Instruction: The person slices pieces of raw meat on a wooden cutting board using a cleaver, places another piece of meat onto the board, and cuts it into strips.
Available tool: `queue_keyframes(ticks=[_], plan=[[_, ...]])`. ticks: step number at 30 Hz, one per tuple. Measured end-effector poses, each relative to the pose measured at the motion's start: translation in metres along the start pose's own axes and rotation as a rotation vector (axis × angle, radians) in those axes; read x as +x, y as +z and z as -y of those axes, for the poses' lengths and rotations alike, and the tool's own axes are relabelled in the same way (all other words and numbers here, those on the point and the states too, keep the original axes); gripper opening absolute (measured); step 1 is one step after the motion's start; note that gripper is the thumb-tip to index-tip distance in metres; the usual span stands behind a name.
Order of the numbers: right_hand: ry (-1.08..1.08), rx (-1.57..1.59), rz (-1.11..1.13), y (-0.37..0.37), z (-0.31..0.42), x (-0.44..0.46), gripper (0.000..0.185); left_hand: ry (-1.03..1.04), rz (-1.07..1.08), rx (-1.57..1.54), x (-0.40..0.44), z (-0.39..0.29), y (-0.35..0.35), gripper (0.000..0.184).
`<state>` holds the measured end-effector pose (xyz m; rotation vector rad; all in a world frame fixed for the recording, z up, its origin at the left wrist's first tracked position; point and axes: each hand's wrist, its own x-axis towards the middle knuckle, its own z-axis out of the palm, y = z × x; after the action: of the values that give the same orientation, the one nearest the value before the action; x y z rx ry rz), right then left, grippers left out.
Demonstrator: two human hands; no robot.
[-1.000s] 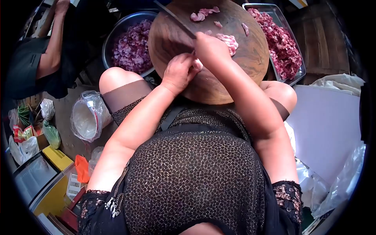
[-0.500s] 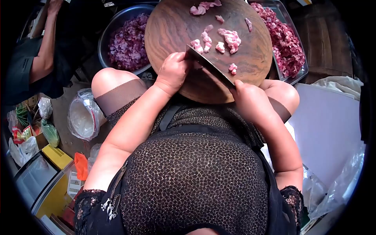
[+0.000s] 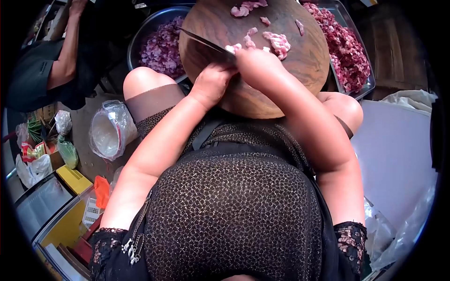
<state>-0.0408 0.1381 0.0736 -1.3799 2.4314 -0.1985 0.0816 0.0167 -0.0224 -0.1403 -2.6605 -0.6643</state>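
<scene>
My right hand [image 3: 258,66] grips a cleaver [image 3: 206,43] over the left part of a round wooden chopping board [image 3: 302,70]. The dark blade points up and left, past the board's left rim. Just below the blade is my left hand [image 3: 212,84], its fingers curled together close to the right hand; whatever they may hold is hidden. Pale pink meat pieces [image 3: 280,44] lie on the board beyond my hands. A longer meat strip [image 3: 248,8] is near the far edge, and a small piece [image 3: 300,27] lies toward the right.
A metal bowl [image 3: 133,51] of chopped meat stands left of the board, a metal tray [image 3: 370,77] of minced meat right. A plastic-lined bucket [image 3: 110,133] is on the floor at left. Another person's arm [image 3: 65,61] shows at upper left; a pale panel [image 3: 398,150] is at right.
My right hand has moved left and up with the cleaver, so the blade now reaches past the board's left rim. My left hand has shifted slightly right, under the blade.
</scene>
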Motion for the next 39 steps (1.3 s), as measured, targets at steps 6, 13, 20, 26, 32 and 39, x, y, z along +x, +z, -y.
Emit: queue_keyframes(ticks=[6, 13, 20, 26, 32, 39], plan=[[0.324, 0.062, -0.153, 0.008, -0.047, -0.086, 0.024, -0.405, -0.148, -0.357, -0.003, 0.004, -0.001, 0.052], [0.224, 0.202, -0.211, 0.007, -0.015, -0.128, 0.024, -0.146, -0.052, -0.085, 0.001, 0.009, -0.008, 0.014], [0.178, 0.076, -0.005, 0.007, -0.012, -0.116, 0.018, -0.156, -0.051, -0.034, 0.004, 0.009, -0.004, 0.012], [0.125, 0.177, 0.062, 0.003, -0.020, -0.080, 0.019, -0.164, 0.035, -0.055, 0.009, 0.017, 0.000, 0.016], [0.021, 0.156, 0.134, 0.010, -0.011, -0.007, 0.019, -0.257, 0.247, -0.070, 0.022, -0.003, -0.009, 0.020], [0.282, 0.316, -0.057, -0.026, -0.081, -0.078, 0.025, -0.332, 0.147, -0.139, 0.064, -0.018, 0.014, 0.016]])
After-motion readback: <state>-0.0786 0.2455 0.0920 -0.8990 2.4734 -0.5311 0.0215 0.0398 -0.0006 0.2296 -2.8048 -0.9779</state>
